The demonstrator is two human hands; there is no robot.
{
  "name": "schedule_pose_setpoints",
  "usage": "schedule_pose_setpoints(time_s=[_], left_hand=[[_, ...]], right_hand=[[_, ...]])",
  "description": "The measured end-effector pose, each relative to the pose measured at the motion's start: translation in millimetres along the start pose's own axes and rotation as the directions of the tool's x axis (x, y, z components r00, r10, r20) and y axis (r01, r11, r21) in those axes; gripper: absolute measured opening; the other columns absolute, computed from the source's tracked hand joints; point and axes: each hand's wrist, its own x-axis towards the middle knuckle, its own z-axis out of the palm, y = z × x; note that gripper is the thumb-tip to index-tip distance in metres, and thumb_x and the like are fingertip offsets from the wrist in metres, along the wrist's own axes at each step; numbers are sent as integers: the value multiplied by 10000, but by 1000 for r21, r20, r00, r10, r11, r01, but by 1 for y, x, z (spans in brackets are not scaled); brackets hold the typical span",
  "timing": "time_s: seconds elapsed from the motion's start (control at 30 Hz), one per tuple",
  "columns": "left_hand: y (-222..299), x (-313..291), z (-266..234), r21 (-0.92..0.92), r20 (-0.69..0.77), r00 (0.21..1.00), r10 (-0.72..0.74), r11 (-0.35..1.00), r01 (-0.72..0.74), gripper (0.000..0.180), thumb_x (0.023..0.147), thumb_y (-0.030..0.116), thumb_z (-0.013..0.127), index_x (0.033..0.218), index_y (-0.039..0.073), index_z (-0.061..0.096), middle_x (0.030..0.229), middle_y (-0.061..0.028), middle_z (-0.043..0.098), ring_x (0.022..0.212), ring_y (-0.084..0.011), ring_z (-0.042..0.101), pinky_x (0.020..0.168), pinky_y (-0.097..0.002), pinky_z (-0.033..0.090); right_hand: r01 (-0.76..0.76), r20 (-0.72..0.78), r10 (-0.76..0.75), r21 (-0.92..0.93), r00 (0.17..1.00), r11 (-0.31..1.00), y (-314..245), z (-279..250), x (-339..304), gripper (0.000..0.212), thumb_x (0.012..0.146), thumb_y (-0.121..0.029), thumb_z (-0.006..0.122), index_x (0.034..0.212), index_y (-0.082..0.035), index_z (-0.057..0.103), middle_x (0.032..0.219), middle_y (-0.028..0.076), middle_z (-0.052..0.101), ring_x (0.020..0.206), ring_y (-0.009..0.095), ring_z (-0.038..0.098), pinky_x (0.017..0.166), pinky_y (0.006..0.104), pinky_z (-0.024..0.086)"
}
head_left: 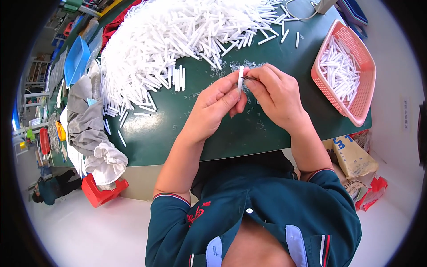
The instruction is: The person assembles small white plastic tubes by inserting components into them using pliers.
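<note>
Above the near middle of the table, my left hand (211, 106) is closed around a slim white plastic stick (240, 76), held upright between thumb and fingers. My right hand (276, 94) meets it from the right, with thumb and forefinger pinching a thin dark tool (247, 78) against the stick's side. Most of that tool is hidden by my fingers, so its kind does not show. Behind my hands lies a large heap of similar white sticks (178, 38). Small clear shavings (242, 65) are scattered on the table under and beyond my hands.
A pink plastic basket (370, 84) with many white sticks stands on the right of the dark green table (178, 149). At the left are grey cloth (82, 118), a blue tray (76, 60) and a red stool (98, 192). Bags (356, 160) sit below right. Another person (53, 187) is far left.
</note>
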Motion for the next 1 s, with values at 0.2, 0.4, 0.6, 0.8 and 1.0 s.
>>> schedule_pose_setpoints(time_s=[0.2, 0.4, 0.6, 0.8, 1.0], left_hand=[[-2, -2, -4, 31, 16, 1000, 27, 999, -28, 425, 983, 178, 448, 1385, 41, 432, 770, 3, 513, 687, -64, 447, 608, -199, 367], [-2, -3, -3, 100, 22, 1000, 20, 995, -22, 415, 977, 142, 461, 1377, 34, 444, 775, 6, 506, 699, -64, 450, 622, -205, 374], [-5, -6, -6, 199, 8, 995, 96, 975, -96, 406, 961, 93, 473, 1360, 19, 460, 781, 1, 517, 715, -74, 472, 656, -216, 403], [-6, -5, -6, 160, 10, 995, 104, 982, -104, 408, 938, 75, 502, 1340, 5, 476, 773, 1, 526, 714, -69, 475, 653, -213, 405], [-8, -4, -2, 333, -34, 980, 195, 927, -173, 426, 898, 18, 544, 1321, 25, 499, 749, -11, 563, 678, -81, 510, 631, -220, 426]], right_hand=[[15, 31, -13, -66, 999, 998, 0, -1, 0, 126, 821, -152, 673, 857, -49, 610, 712, 80, 577, 630, 270, 590, 528, 339, 462], [38, 49, -32, -125, 998, 991, 1, -4, 0, 179, 818, -220, 683, 798, -70, 588, 679, 68, 543, 601, 256, 570, 500, 344, 444], [82, 95, -61, -230, 994, 970, 2, -4, 0, 218, 832, -258, 670, 751, -84, 566, 655, 61, 530, 584, 252, 562, 486, 346, 436], [60, 124, -42, -145, 991, 988, 0, -5, 0, 211, 861, -229, 640, 747, -68, 563, 643, 82, 550, 566, 280, 565, 485, 361, 436], [-68, 193, 46, 112, 980, 991, -1, -3, -3, 231, 890, -205, 586, 723, -47, 560, 623, 105, 561, 545, 291, 550, 486, 363, 426]])
